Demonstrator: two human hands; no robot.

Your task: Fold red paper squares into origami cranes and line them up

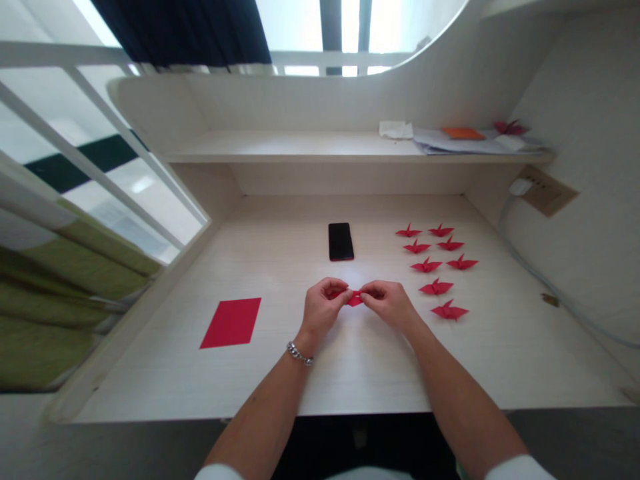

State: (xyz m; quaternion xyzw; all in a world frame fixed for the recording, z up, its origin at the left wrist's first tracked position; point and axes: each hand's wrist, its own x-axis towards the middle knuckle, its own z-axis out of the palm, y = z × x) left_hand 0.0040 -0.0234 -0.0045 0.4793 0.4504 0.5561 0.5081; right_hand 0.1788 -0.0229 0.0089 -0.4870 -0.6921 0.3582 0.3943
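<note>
Between my two hands, over the middle of the desk, is a small folded piece of red paper (355, 299). My left hand (323, 305) pinches its left side between thumb and fingers. On the other side my right hand (387, 300) grips the paper's right part the same way. The fingers hide much of the paper, so its exact folded shape cannot be made out. Several folded red paper cranes (436, 287) stand in two rough columns to the right of my right hand. A flat red paper sheet (233, 323) lies to the left.
A black phone (341, 241) lies just beyond my hands on the pale desk (280, 267). Papers (435, 143), an orange piece (463, 134) and a darker red paper crane (510, 127) rest on the back shelf. A cable (540, 277) runs down the right wall from a socket.
</note>
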